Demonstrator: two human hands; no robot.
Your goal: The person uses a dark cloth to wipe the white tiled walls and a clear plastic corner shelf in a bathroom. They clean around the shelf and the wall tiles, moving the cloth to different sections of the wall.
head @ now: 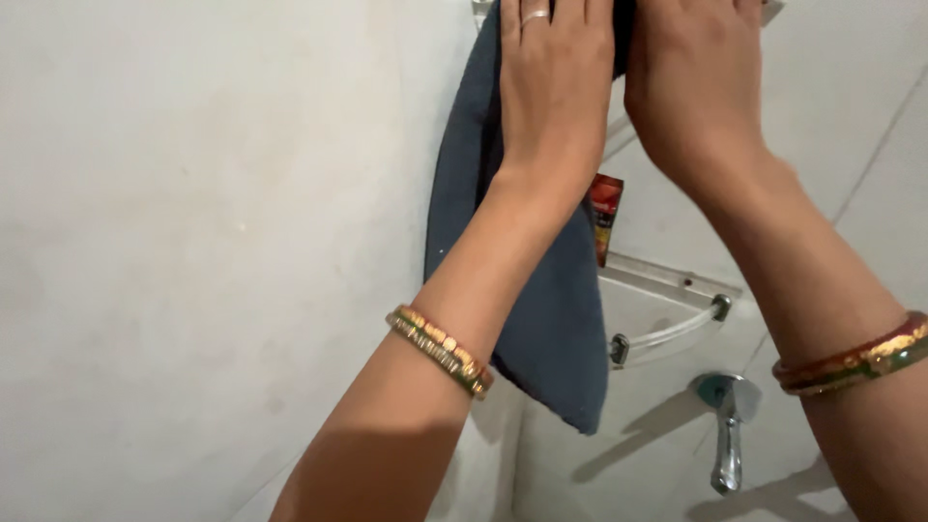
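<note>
A dark blue-grey cloth hangs down the white wall from a point near the top edge of the view. My left hand, with a ring on one finger, lies flat against the upper part of the cloth, fingers together. Beside it on the right, my right hand also presses on the cloth's top, with its fingertips cut off by the frame. Both wrists wear gold and red bangles. Whether either hand grips the cloth is hidden.
A clear glass corner shelf is fixed to the wall behind the cloth, with a small red sachet above it. A chrome tap sticks out below the shelf. White tiled walls meet in the corner.
</note>
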